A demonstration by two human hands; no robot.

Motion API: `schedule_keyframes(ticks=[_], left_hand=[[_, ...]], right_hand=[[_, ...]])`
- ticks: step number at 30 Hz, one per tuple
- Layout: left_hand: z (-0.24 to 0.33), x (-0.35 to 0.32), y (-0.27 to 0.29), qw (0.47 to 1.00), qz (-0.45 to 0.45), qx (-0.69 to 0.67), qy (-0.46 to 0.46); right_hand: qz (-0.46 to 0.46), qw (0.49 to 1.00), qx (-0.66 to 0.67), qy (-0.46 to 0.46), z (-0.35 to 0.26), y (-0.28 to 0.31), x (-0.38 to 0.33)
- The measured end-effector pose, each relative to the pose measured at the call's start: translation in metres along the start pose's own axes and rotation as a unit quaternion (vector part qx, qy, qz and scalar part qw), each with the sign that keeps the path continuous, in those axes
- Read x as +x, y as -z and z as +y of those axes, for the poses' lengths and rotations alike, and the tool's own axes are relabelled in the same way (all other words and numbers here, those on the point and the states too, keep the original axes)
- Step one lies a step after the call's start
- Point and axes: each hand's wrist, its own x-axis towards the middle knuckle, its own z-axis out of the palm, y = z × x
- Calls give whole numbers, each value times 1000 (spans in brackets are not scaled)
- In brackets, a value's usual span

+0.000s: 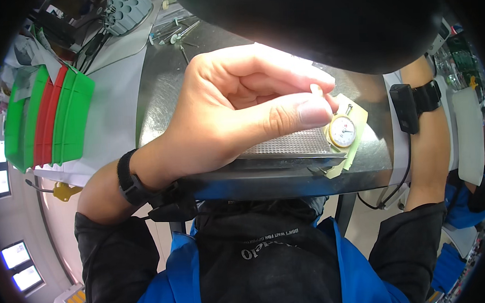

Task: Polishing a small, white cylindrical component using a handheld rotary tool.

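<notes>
Left grip (229, 103) closes thumb and forefinger on a small pale piece (316, 90), held above the metal counter (157, 95); what the right grip (416, 72) does, mostly hidden behind a dark shape (323, 21), I cannot tell. The piece looks light and stiff, perhaps slippery and easily chipped, so a gentle fingertip pinch at its edges should suit. Counted from the left: nested green and red bins (75, 122), too overlapped to number; one textured plate (289, 144); one pale piece; one round dial gauge (342, 131).
</notes>
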Motion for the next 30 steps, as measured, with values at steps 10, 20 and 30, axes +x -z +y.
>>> schedule_keyframes(ticks=[10,20,30], left_hand=[[-3,-2,3,999,-10,4,-41],[-1,-5,-3,996,6,48,-76],[-3,-6,-4,993,9,45,-111]], right_hand=[[78,995,54,-33,-3,12,20],[60,959,272,60,-25,1,-5],[-283,861,85,413,-49,-36,-36]])
